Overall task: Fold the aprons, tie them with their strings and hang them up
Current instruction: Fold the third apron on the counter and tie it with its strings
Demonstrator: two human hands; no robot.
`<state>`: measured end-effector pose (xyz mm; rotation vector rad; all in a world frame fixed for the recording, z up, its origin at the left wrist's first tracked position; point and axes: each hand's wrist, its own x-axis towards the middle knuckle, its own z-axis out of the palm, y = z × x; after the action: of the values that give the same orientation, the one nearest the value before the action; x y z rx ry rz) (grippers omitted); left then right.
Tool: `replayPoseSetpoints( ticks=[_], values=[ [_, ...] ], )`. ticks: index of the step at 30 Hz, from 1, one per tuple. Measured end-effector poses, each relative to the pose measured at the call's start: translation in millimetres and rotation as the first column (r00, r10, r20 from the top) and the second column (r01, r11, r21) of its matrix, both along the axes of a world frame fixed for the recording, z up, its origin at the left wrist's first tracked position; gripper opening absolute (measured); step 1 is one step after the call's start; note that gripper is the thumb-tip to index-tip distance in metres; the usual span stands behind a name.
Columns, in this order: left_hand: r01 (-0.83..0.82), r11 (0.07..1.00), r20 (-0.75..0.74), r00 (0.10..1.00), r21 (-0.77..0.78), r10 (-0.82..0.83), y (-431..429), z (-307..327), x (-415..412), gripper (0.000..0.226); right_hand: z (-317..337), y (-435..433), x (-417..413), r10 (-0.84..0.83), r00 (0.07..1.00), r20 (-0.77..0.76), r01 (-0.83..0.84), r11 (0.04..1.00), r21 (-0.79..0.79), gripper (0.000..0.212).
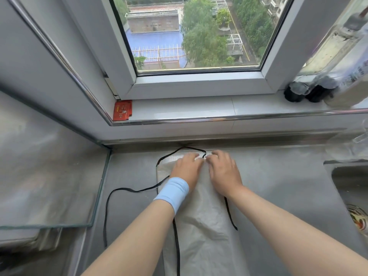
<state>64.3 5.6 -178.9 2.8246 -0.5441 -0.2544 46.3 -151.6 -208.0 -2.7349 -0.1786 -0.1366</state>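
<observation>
A pale beige apron [203,222] lies folded into a long narrow strip on the steel counter [278,186], running from the near edge toward the window. Its black strings [123,189] trail off to the left and right, and a black neck loop [185,148] curls at the far end. My left hand [186,166], with a light blue wristband, and my right hand [224,170] rest side by side on the apron's far end, fingers bent down onto the fabric. Whether the fingertips pinch the cloth is hidden by blur.
A glass stove top [49,186] sits to the left, with its raised edge beside the apron's string. A sink [352,196] is at the right. On the window sill stand a red packet [121,110] and dark-capped bottles [310,92].
</observation>
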Motion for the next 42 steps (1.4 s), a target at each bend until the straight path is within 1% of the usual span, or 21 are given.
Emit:
replayPoseSetpoints(
  ticks=[2, 4, 5, 7, 10, 12, 14, 15, 18, 19, 20, 23, 26, 28, 29, 31, 33, 35, 37, 39, 42],
  values=[
    [0.090, 0.983, -0.036, 0.996, 0.161, -0.085, -5, -17, -11, 0.045, -9, 6, -16, 0.069, 0.995, -0.066, -0.068, 0.998, 0.013, 0.038],
    [0.073, 0.956, -0.095, 0.994, 0.283, -0.048, 1, -31, -18, 0.058, -17, 10, -24, 0.090, 0.967, -0.239, -0.101, 0.994, -0.034, 0.055],
    [0.064, 0.949, -0.112, 0.993, 0.310, -0.030, 6, -37, -21, 0.065, -22, 9, -26, 0.085, 0.941, -0.328, -0.114, 0.991, -0.069, 0.061],
    [0.076, 0.939, -0.130, 0.991, 0.337, -0.034, 16, -45, -27, 0.075, -29, 5, -24, 0.090, 0.910, -0.405, -0.163, 0.975, -0.149, 0.071],
    [0.042, 0.926, -0.071, 0.997, 0.374, -0.016, 30, -48, -34, 0.078, -32, 1, -20, 0.107, 0.913, -0.395, -0.206, 0.954, -0.218, 0.085],
    [0.056, 0.928, 0.027, 0.997, 0.369, -0.070, 32, -45, -45, 0.065, -34, 2, -20, 0.104, 0.922, -0.373, -0.206, 0.948, -0.244, 0.086],
    [0.205, 0.940, 0.113, 0.964, 0.272, -0.242, 25, -44, -61, 0.047, -33, 6, -23, 0.086, 0.930, -0.356, -0.196, 0.939, -0.283, 0.087],
    [0.237, 0.947, 0.137, 0.953, 0.216, -0.270, 20, -43, -70, 0.044, -31, 7, -24, 0.072, 0.932, -0.355, -0.192, 0.929, -0.316, 0.088],
    [0.134, 0.989, 0.035, 0.990, 0.064, -0.136, 11, -34, -89, 0.044, -23, 12, -37, 0.043, 0.943, -0.330, -0.168, 0.917, -0.361, 0.087],
    [0.115, 0.990, -0.010, 0.993, 0.082, -0.114, 12, -32, -91, 0.050, -18, 15, -45, 0.058, 0.945, -0.321, -0.171, 0.926, -0.338, 0.085],
    [0.122, 0.980, -0.062, 0.992, 0.155, -0.114, 15, -31, -94, 0.060, -14, 17, -56, 0.092, 0.945, -0.314, -0.189, 0.936, -0.297, 0.082],
    [0.219, 0.897, -0.152, 0.973, 0.384, -0.172, 32, -28, -104, 0.087, -8, 18, -95, 0.206, 0.923, -0.324, -0.273, 0.946, -0.177, 0.078],
    [0.208, 0.859, -0.170, 0.975, 0.467, -0.144, 50, -29, -129, 0.099, -19, 8, -132, 0.253, 0.909, -0.330, -0.330, 0.923, -0.200, 0.074],
    [0.180, 0.876, -0.134, 0.982, 0.447, -0.134, 52, -25, -147, 0.092, -28, 4, -146, 0.222, 0.917, -0.332, -0.321, 0.904, -0.283, 0.071],
    [0.189, 0.887, -0.076, 0.982, 0.422, -0.173, 49, -23, -157, 0.080, -30, 4, -150, 0.201, 0.927, -0.317, -0.300, 0.903, -0.307, 0.069],
    [0.283, 0.900, -0.037, 0.957, 0.332, -0.287, 34, -23, -177, 0.055, -30, 7, -153, 0.168, 0.941, -0.295, -0.263, 0.909, -0.324, 0.067],
    [0.299, 0.921, -0.040, 0.954, 0.252, -0.298, 21, -22, -197, 0.044, -25, 12, -157, 0.152, 0.949, -0.277, -0.247, 0.902, -0.354, 0.066],
    [0.194, 0.963, -0.083, 0.980, 0.189, -0.181, 20, -24, -213, 0.053, -21, 17, -168, 0.158, 0.953, -0.258, -0.249, 0.896, -0.367, 0.064],
    [0.129, 0.965, -0.146, 0.985, 0.230, -0.097, 31, -34, -228, 0.076, -22, 19, -188, 0.203, 0.947, -0.250, -0.279, 0.906, -0.318, 0.063],
    [0.148, 0.959, -0.186, 0.977, 0.243, -0.104, 46, -45, -244, 0.094, -28, 14, -214, 0.258, 0.926, -0.276, -0.335, 0.898, -0.286, 0.069],
    [0.162, 0.956, -0.155, 0.980, 0.245, -0.126, 62, -49, -256, 0.104, -34, -3, -241, 0.244, 0.916, -0.319, -0.346, 0.883, -0.317, 0.075]
  ],
)
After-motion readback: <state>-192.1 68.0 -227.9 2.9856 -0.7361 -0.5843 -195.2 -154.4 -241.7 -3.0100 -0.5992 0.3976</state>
